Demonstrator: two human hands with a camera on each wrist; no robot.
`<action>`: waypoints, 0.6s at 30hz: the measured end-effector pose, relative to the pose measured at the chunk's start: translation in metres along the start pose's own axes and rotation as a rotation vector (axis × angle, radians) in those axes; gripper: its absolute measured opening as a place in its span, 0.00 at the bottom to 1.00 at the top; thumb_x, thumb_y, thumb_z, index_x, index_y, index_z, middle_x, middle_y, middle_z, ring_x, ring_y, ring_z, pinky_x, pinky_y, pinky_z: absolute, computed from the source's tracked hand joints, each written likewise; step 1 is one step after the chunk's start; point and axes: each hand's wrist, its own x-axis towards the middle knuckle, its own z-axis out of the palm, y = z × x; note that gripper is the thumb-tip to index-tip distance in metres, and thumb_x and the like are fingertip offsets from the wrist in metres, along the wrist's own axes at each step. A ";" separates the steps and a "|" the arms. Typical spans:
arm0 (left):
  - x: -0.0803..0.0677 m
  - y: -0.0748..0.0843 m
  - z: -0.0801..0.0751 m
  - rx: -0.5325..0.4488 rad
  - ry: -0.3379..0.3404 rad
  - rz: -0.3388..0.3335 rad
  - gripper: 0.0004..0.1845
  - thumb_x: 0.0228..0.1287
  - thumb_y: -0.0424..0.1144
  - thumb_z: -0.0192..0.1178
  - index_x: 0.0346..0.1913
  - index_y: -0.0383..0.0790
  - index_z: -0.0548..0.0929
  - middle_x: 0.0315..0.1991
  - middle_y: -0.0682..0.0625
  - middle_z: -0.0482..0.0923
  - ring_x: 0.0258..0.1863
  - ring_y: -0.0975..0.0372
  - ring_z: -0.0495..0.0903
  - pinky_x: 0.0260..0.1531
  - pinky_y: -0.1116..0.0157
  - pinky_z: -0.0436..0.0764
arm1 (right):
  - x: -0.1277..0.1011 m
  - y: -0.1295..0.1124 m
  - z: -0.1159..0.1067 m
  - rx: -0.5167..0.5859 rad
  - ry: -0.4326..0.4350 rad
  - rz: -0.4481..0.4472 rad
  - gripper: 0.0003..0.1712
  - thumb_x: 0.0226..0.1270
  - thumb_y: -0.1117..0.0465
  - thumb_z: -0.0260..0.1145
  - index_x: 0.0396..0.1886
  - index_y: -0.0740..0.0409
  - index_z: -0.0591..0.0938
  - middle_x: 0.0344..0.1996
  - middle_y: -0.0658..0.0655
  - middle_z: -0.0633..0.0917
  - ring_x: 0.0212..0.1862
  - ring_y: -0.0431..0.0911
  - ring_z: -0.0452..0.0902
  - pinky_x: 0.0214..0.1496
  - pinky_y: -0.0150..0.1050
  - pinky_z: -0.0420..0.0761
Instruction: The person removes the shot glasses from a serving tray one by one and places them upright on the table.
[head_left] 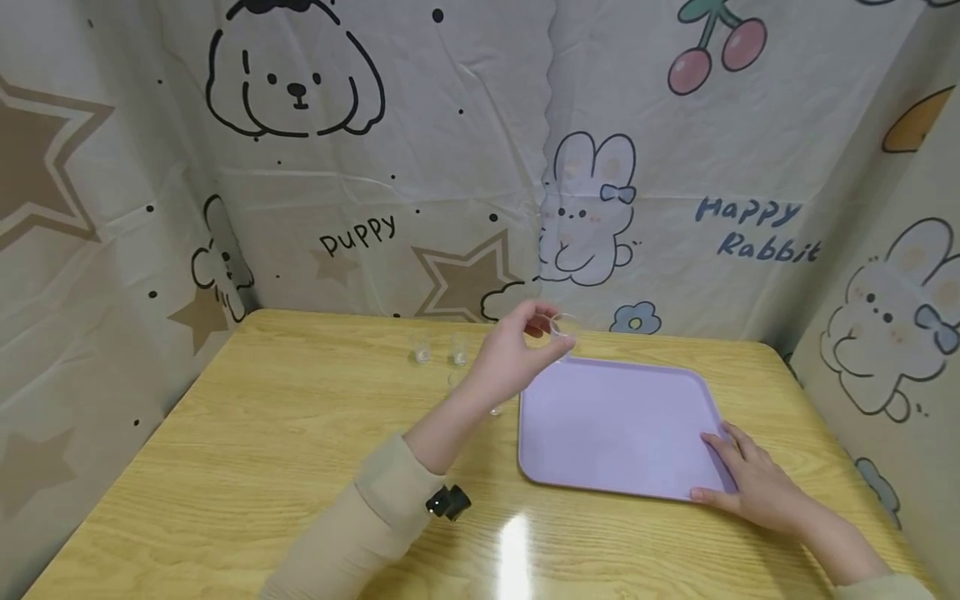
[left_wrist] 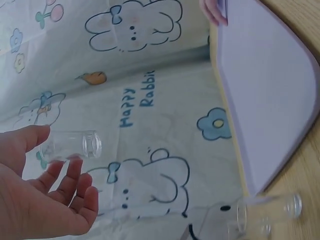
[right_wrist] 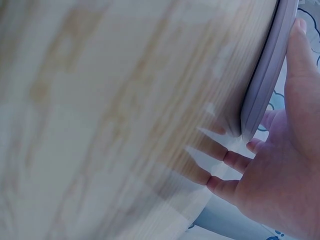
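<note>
My left hand is raised over the far left corner of a lilac tray and pinches a small clear glass between thumb and fingers. The left wrist view shows that glass on its side in the left hand, with the tray beyond it. My right hand rests on the tray's near right corner, fingers fairly straight. In the right wrist view, one digit of the right hand lies along the tray rim.
Two small clear glasses stand on the wooden table left of the tray, and another glass lies beside the tray's left edge. Printed cloth walls close in the back and both sides. The tray holds nothing.
</note>
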 end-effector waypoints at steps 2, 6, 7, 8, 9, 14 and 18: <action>-0.006 -0.003 -0.010 -0.003 0.025 0.016 0.20 0.60 0.49 0.64 0.53 0.48 0.75 0.45 0.54 0.75 0.48 0.58 0.73 0.48 0.61 0.74 | 0.000 0.001 0.000 0.000 0.002 -0.002 0.52 0.51 0.38 0.69 0.66 0.68 0.63 0.66 0.78 0.53 0.60 0.79 0.53 0.51 0.74 0.61; -0.017 -0.011 -0.029 0.012 0.093 0.034 0.19 0.59 0.48 0.65 0.51 0.49 0.75 0.44 0.55 0.75 0.48 0.59 0.73 0.46 0.59 0.74 | 0.001 0.002 0.001 -0.006 0.005 -0.006 0.52 0.51 0.38 0.69 0.66 0.68 0.63 0.66 0.79 0.54 0.60 0.79 0.54 0.51 0.74 0.61; -0.020 -0.013 -0.034 0.019 0.108 0.036 0.19 0.58 0.48 0.65 0.51 0.49 0.75 0.43 0.55 0.76 0.48 0.59 0.73 0.46 0.57 0.74 | 0.001 0.003 0.001 -0.008 0.005 -0.006 0.52 0.52 0.38 0.69 0.66 0.68 0.63 0.66 0.79 0.53 0.60 0.79 0.54 0.51 0.74 0.61; -0.023 -0.016 -0.038 0.028 0.125 0.040 0.19 0.58 0.48 0.65 0.50 0.49 0.75 0.43 0.55 0.76 0.48 0.60 0.73 0.46 0.57 0.74 | 0.002 0.003 0.002 -0.008 0.004 -0.005 0.52 0.52 0.38 0.69 0.66 0.68 0.63 0.66 0.79 0.53 0.60 0.79 0.54 0.51 0.74 0.61; -0.026 -0.019 -0.043 0.038 0.140 0.042 0.19 0.58 0.48 0.66 0.50 0.49 0.75 0.43 0.56 0.76 0.47 0.61 0.73 0.46 0.57 0.74 | 0.002 0.003 0.002 -0.008 0.003 -0.004 0.52 0.52 0.38 0.69 0.66 0.68 0.63 0.66 0.79 0.53 0.60 0.79 0.54 0.51 0.74 0.61; -0.039 -0.038 -0.067 0.107 0.180 0.043 0.19 0.58 0.47 0.66 0.50 0.47 0.75 0.44 0.55 0.76 0.48 0.61 0.73 0.47 0.57 0.73 | 0.002 0.002 0.003 -0.005 0.003 -0.005 0.52 0.51 0.38 0.69 0.66 0.68 0.63 0.66 0.79 0.54 0.60 0.79 0.54 0.51 0.74 0.61; -0.043 -0.058 -0.082 0.154 0.182 0.020 0.19 0.59 0.47 0.66 0.50 0.44 0.76 0.45 0.52 0.76 0.49 0.58 0.72 0.47 0.57 0.72 | 0.002 0.002 0.002 -0.008 0.007 -0.003 0.52 0.51 0.38 0.69 0.66 0.68 0.63 0.65 0.79 0.54 0.60 0.79 0.54 0.51 0.74 0.61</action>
